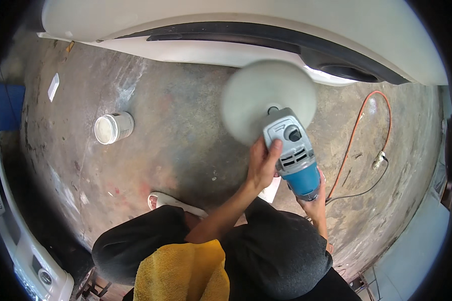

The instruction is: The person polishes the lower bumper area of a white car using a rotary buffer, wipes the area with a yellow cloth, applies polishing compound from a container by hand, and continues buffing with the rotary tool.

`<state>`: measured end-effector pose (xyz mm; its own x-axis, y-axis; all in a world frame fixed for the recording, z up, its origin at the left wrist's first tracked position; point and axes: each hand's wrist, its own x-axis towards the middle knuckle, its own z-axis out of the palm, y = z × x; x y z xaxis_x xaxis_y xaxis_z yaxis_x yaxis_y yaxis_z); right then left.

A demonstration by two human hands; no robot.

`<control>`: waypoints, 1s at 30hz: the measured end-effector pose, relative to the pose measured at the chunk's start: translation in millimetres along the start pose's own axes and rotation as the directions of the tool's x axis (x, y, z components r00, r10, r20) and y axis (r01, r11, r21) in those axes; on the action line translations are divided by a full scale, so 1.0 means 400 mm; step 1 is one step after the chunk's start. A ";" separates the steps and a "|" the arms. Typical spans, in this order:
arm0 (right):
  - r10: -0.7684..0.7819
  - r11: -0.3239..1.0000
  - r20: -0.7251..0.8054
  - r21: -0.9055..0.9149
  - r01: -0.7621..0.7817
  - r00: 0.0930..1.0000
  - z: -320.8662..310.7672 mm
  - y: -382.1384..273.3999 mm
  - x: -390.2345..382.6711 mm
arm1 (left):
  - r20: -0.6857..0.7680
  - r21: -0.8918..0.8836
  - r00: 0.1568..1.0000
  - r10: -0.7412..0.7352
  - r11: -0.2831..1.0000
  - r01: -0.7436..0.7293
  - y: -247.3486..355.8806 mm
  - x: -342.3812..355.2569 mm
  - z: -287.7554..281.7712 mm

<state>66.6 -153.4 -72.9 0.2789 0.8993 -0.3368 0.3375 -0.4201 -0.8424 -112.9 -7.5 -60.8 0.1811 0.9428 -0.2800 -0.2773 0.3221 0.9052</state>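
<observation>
A blue and silver electric polisher (297,153) is held in front of my knees, its head pointing away from me. My left hand (261,164) is closed round the left side of its silver head, thumb on top. At the rear, my right hand (314,203) wraps the blue body, with most of its fingers hidden beneath. The round whitish pad (253,95) is smeared as if spinning. Its far edge overlaps the lower rim of a white car bumper (201,50) in the picture; whether they touch I cannot tell. Black trim (221,31) runs along the bumper.
A white tub (114,127) stands on the concrete floor at left. An orange cord (354,135) loops at right, joined to a black cable (361,194). A yellow towel (183,271) lies over my lap. Another car bumper (30,246) is at far left.
</observation>
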 end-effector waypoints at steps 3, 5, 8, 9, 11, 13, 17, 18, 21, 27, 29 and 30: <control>0.019 0.996 -0.004 0.084 -0.019 1.000 0.011 -0.005 0.011 | -0.024 -0.031 1.000 0.016 0.999 -0.017 0.004 0.005 0.008; -0.067 0.995 0.029 -0.068 0.069 0.997 0.029 -0.017 0.034 | -0.049 -0.054 0.999 0.002 0.999 -0.005 0.001 0.002 -0.016; -0.146 0.966 0.089 -0.200 0.162 0.985 0.067 -0.041 0.093 | -0.267 -0.194 0.959 -0.098 0.980 0.046 -0.015 0.013 -0.080; -0.169 0.956 0.133 -0.221 0.195 0.977 0.079 -0.045 0.111 | -0.305 -0.273 0.945 -0.123 0.961 0.037 -0.008 0.021 -0.096; -0.154 0.958 0.222 -0.206 0.201 0.963 0.123 -0.079 0.153 | -0.395 -0.252 0.918 -0.030 0.965 -0.077 0.007 0.036 -0.165; -0.152 0.953 0.283 -0.213 0.216 0.947 0.158 -0.124 0.189 | -0.543 -0.263 0.839 -0.016 0.953 -0.152 0.072 0.049 -0.174; -0.195 0.936 0.361 -0.210 0.283 0.912 0.180 -0.142 0.207 | -0.490 -0.232 0.869 0.075 0.949 -0.213 0.094 0.050 -0.207; -0.193 0.933 0.363 -0.220 0.285 0.911 0.172 -0.142 0.199 | -0.477 -0.253 0.878 0.049 0.949 -0.190 0.100 0.045 -0.195; -0.194 0.944 0.298 -0.202 0.260 0.935 0.128 -0.135 0.152 | -0.472 -0.276 0.881 0.030 0.944 -0.180 0.073 0.035 -0.145; -0.069 0.986 0.048 -0.147 0.076 0.996 -0.030 -0.027 0.013 | -0.103 -0.041 0.995 -0.016 0.999 0.012 0.038 -0.009 0.048; -0.003 0.998 -0.001 -0.056 0.003 1.000 -0.069 -0.003 -0.034 | 0.000 -0.077 1.000 -0.013 0.997 0.013 -0.004 -0.005 0.094; 0.070 0.996 -0.051 0.049 -0.068 0.996 -0.088 0.012 -0.052 | 0.031 -0.021 0.999 0.039 0.999 -0.039 0.003 -0.001 0.125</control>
<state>94.1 -178.2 -55.3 0.3472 0.8602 -0.3735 0.2732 -0.4738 -0.8372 -66.2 -11.6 -43.6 0.1989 0.9516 -0.2342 -0.3038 0.2871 0.9085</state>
